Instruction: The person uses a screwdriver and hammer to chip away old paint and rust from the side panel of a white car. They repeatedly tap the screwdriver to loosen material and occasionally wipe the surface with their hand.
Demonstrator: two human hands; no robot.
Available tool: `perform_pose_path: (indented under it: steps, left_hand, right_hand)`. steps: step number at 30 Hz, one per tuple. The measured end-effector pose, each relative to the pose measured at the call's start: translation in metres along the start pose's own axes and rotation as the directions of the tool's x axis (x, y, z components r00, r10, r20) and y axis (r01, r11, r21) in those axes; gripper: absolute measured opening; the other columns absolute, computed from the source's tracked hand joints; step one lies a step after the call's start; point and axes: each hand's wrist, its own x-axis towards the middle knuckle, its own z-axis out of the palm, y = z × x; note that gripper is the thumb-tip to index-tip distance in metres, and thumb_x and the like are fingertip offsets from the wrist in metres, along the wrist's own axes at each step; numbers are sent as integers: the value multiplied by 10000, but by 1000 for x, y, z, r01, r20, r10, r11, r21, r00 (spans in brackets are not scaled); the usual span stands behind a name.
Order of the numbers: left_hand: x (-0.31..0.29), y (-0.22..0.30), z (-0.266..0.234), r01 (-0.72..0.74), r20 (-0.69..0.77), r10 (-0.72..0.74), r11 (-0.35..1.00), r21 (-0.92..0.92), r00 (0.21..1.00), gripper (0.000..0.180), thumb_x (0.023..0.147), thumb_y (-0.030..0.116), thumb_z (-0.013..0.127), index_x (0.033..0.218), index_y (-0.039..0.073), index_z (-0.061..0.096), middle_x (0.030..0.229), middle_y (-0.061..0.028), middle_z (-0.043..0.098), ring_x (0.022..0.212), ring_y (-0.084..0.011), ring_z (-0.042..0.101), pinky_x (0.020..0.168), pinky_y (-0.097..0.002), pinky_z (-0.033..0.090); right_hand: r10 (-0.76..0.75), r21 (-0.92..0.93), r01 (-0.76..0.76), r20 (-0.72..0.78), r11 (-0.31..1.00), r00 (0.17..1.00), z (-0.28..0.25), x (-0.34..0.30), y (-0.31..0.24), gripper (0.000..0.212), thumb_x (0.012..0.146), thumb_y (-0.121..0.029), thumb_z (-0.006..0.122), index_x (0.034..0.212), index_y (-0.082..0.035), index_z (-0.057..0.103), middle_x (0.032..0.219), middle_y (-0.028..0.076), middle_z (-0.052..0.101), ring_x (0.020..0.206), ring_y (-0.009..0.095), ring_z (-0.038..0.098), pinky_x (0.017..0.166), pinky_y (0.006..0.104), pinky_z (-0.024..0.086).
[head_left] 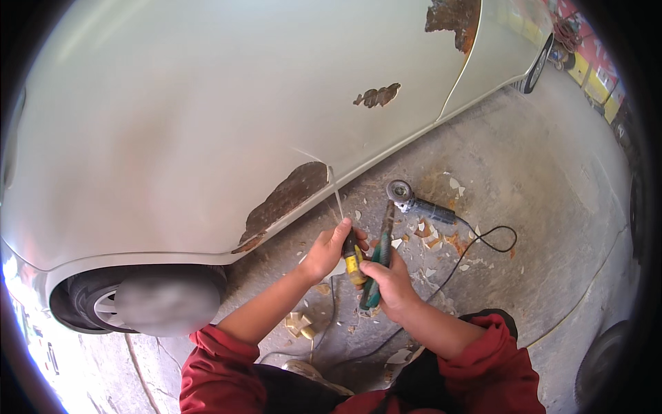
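My left hand (325, 255) is closed around the black and yellow handle of a screwdriver (354, 266). Its long thin blade slants up to the door edge, and the tip meets the panel at the right end of a large rusty patch (288, 199). Beside it, my right hand (393, 281) grips a long tool with a dark upper part and a green grip (386, 234); its exact kind is unclear. The two handles are close together, and the right fingers partly hide where they meet. Pale paint is broken away around the rust on the car (207, 138).
An angle grinder (426, 207) lies on the concrete floor (552, 228) right of my hands, its black cord (476, 241) looping back toward me. Paint flakes and rust chips (431, 241) are scattered around. A car wheel (107, 303) is at lower left; a dark tyre (603, 362) stands at lower right.
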Motion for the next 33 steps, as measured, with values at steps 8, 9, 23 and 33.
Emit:
perform_pose_path:
  steps: [8,9,23,33]
  left_hand:
    - [-14,-23,-20,-37,-255,193,859,510,947,436,1058,360,499,937,-39,627,749,-111,630,752,-163,617,699,-341,487]
    - [-13,-27,-28,-64,-250,222,855,515,942,419,1054,348,507,937,-35,628,747,-115,629,732,-162,613,687,-340,486]
    - [-8,-24,-81,-112,-214,333,738,665,918,350,983,359,583,991,16,651,756,-176,640,731,-310,658,694,-398,500]
    - [-4,-20,-84,-162,-184,321,800,578,929,355,999,302,562,908,-35,625,736,-125,614,678,-172,545,668,-338,467]
  right_hand:
    - [101,-309,-130,-110,942,989,-15,2,11,441,889,-125,679,1274,-32,485,1011,92,628,842,184,657,648,319,553]
    - [124,-377,-155,-106,913,987,-21,3,12,464,874,-125,686,1285,-27,495,998,91,635,844,181,657,646,315,546]
    - [325,-950,198,272,242,906,-20,-9,30,738,751,-276,748,1433,-140,499,1091,179,686,995,353,670,883,410,522]
    - [417,-915,397,387,67,822,17,-4,34,720,776,-286,734,1443,-137,509,953,160,700,877,368,674,812,417,538]
